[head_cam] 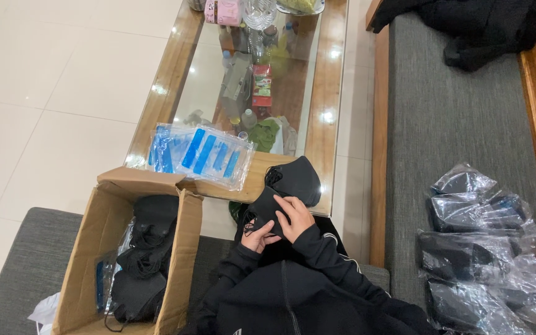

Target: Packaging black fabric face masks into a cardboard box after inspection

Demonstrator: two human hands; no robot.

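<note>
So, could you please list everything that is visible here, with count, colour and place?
black mask: one, black, held in both hands
mask stack: one pile, black, table's near edge
clear bags with blue strips: a pile, on the table
cardboard box: one, brown, open, lower left, holds black masks
bagged masks: several clear bags, black contents, on the sofa at right
coffee table: one, wood with glass top
bottles and packets: several, mixed colours, under the glass
dark garment: one, black, top right
left hand: grip on the mask's lower edge
right hand: grip on the mask's right side
</note>
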